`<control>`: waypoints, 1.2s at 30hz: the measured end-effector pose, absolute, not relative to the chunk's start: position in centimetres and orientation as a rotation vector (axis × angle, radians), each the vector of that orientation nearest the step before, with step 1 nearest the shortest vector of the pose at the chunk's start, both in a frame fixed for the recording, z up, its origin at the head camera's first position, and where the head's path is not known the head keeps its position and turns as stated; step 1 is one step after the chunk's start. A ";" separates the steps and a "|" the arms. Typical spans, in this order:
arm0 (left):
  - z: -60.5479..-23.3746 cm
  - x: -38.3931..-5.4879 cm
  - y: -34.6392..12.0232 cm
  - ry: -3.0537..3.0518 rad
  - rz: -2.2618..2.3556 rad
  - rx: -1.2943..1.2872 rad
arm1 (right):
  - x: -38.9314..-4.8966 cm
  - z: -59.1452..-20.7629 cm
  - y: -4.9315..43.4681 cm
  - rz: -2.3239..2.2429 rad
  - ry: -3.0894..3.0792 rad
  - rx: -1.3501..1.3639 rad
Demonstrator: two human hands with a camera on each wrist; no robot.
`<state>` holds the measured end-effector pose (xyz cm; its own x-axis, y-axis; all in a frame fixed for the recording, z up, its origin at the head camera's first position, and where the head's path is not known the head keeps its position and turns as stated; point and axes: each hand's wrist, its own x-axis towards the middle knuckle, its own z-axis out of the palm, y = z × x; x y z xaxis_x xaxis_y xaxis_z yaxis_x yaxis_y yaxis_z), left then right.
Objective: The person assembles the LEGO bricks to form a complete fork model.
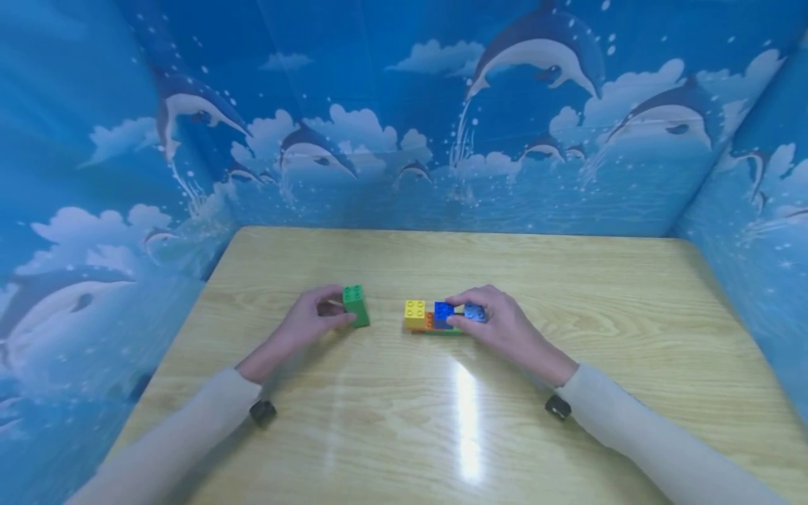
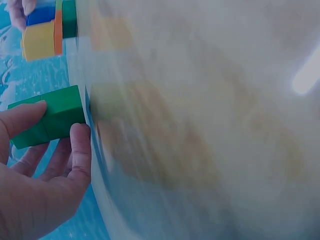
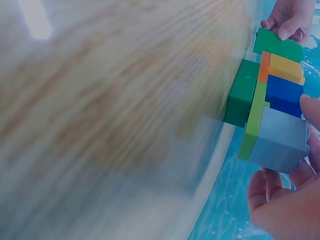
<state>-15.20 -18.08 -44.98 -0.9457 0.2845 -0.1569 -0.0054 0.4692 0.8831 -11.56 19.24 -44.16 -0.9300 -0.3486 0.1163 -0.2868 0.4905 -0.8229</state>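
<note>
My left hand point(image 1: 311, 314) grips a stack of two green toy bricks point(image 1: 356, 308) between thumb and fingers; the seam between them shows in the left wrist view. The stack stands upright at or just above the tabletop. To its right, my right hand point(image 1: 505, 324) pinches a dark blue brick point(image 1: 443, 314) from front and back. That brick is on a block assembly with a yellow brick point(image 1: 414, 313) at its left and a light blue brick point(image 1: 475, 313) at its right. Below them are a flat orange piece point(image 3: 264, 67), a flat light green piece point(image 3: 254, 120) and a dark green brick point(image 3: 242, 92).
The blocks are on a wood-grain table point(image 1: 391, 421), which carries a bright light reflection in front of the assembly. A blue dolphin-printed cloth point(image 1: 379, 189) rises behind the table and along both sides. A small black device point(image 1: 558, 407) is at the right wrist.
</note>
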 end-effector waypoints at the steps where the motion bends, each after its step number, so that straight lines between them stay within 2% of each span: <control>1: -45.1 -14.9 -18.0 2.432 1.474 0.259 | -11.5 -44.1 19.2 -1.445 2.652 -0.560; 23: -45.0 -9.2 -13.4 2.355 1.505 0.384 | -11.7 -43.9 19.3 -1.404 2.666 -0.569; 36: -46.2 -6.5 -9.0 2.216 1.598 0.481 | -11.6 -44.1 19.3 -1.439 2.644 -0.568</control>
